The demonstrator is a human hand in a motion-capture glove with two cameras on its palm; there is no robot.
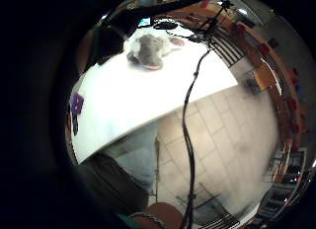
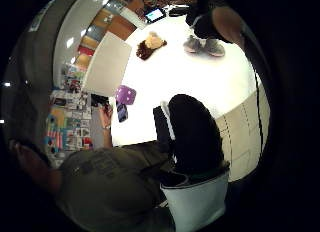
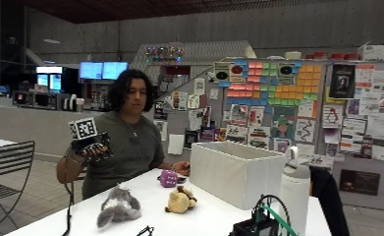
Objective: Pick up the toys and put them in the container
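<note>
A person sat behind the white table [image 3: 198, 216] with the gloved right hand [image 3: 90, 147] raised at shoulder height, clear of the table, holding nothing; whether its fingers were spread or curled could not be made out. The bare left hand [image 3: 181, 168] rested on the table just beside a purple toy [image 3: 169, 178]. A grey plush toy [image 3: 118, 206] lay near the front edge, its long axis running along the table toward the camera. A brown and tan plush toy [image 3: 181, 199] sat between it and the white container [image 3: 234, 172], apart from both.
</note>
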